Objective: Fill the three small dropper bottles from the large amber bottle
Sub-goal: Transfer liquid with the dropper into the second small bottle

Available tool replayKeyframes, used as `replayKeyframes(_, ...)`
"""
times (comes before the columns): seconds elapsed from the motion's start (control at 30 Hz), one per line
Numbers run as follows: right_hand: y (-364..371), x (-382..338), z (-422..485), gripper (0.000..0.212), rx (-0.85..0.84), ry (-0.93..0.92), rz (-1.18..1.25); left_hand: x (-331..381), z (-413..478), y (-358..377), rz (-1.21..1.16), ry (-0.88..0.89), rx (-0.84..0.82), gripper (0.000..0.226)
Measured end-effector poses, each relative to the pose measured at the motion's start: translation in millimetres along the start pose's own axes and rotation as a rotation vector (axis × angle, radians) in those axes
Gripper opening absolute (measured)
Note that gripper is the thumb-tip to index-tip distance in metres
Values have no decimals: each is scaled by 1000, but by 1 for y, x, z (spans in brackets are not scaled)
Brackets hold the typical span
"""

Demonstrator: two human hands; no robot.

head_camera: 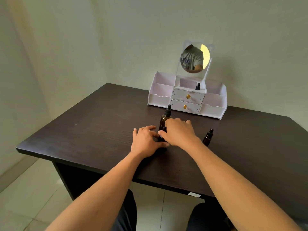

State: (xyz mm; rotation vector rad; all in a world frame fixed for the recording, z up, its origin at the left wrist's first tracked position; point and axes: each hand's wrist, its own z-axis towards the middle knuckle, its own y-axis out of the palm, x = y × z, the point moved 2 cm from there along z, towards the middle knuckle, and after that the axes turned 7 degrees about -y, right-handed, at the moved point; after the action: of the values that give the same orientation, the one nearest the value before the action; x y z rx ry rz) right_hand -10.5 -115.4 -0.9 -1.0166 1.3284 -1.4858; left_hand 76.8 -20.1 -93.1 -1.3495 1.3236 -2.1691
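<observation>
The large amber bottle (164, 118) with a black dropper cap stands on the dark table (93, 127), just behind my hands. Between my hands stands a small dropper bottle (162, 136), mostly hidden. My left hand (146, 140) holds its lower part with thumb and fingers. My right hand (178, 130) pinches its top from the right. A second small dropper bottle (208, 137) stands to the right of my right wrist. A third small dropper bottle (198, 87) sits in the top middle compartment of the white organizer (213, 110).
The white organizer with two drawers and a round mirror (195, 57) stands at the back of the table against the wall. The table's front edge runs under my forearms. Tiled floor shows to the left.
</observation>
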Motion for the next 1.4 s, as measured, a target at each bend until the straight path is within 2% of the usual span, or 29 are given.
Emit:
replayKeyframes(0.17,-3,-2,-3,30,-45,-24,100,1,2,2,63,3,-41,48)
replayKeyframes(0.27,-7,3,-2,39,-93,-52,163,1,1,2,65,1,-46,50)
replayKeyframes(0.33,-13,8,-1,46,-61,-40,215,1,1,1,68,-1,-47,52)
replayKeyframes(0.37,-14,8,0,43,-34,-31,231,1,1,0,72,-1,-45,54)
replayKeyframes(0.47,-14,10,3,11,10,-92,260,1,1,1,85,-5,-50,57)
replayKeyframes(0.57,-19,14,3,34,-36,-141,341,0,2,2,78,-6,-54,58)
replayKeyframes(0.63,-22,15,3,31,-19,-128,310,-1,2,2,72,-3,-48,57)
replayKeyframes(0.77,-13,13,4,9,0,-136,226,0,2,2,72,-12,-47,59)
replayKeyframes(0.9,-24,22,5,18,53,-153,389,0,1,0,54,-22,-51,62)
replayKeyframes(1.0,-42,42,3,11,155,-70,472,0,1,0,40,-34,-52,62)
replayKeyframes(1.13,-34,70,-2,6,302,136,584,-1,2,0,53,-37,-54,62)
replayKeyframes(1.27,18,76,-3,8,251,288,585,0,1,1,49,-42,-54,62)
replayKeyframes(1.4,50,79,2,13,189,343,581,1,1,0,47,-40,-47,60)
